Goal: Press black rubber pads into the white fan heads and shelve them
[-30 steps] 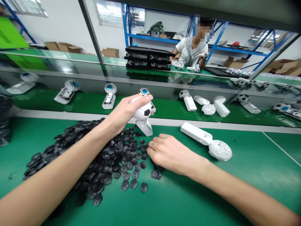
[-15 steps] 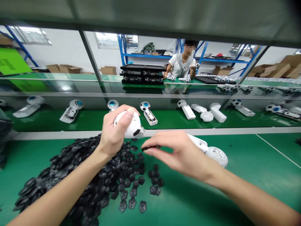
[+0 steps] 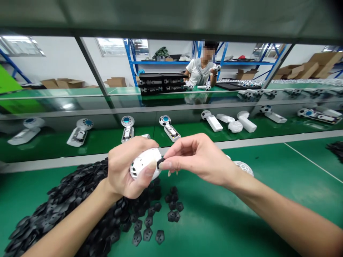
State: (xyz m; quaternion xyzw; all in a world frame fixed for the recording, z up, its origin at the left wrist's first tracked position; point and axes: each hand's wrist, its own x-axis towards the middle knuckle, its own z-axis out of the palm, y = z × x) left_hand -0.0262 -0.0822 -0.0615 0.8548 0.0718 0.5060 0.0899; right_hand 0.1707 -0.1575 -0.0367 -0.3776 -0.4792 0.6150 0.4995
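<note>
My left hand (image 3: 128, 166) is wrapped round a white ball-shaped shell (image 3: 146, 162) with dark slots in its side. Between the thumb and fingers of my right hand (image 3: 195, 157) is a small black piece (image 3: 160, 162), held against the right side of the shell. Below and left of my hands spreads a large pile of black pentagon pieces (image 3: 72, 200), partly hidden by my left forearm. Several loose pentagons (image 3: 160, 236) lie to its right on the green table (image 3: 214, 221). Another white shell (image 3: 243, 167) lies behind my right wrist.
Behind the near table, a green belt (image 3: 187, 137) carries several white handles with ball heads (image 3: 211, 121). Across from me a person (image 3: 202, 71) holds a ball-headed part beside stacked black trays (image 3: 160, 84). More black pieces (image 3: 336, 150) lie far right.
My left hand has lowered and turned the shell. My right hand has brought the black piece up against it. The whole view has shifted slightly.
</note>
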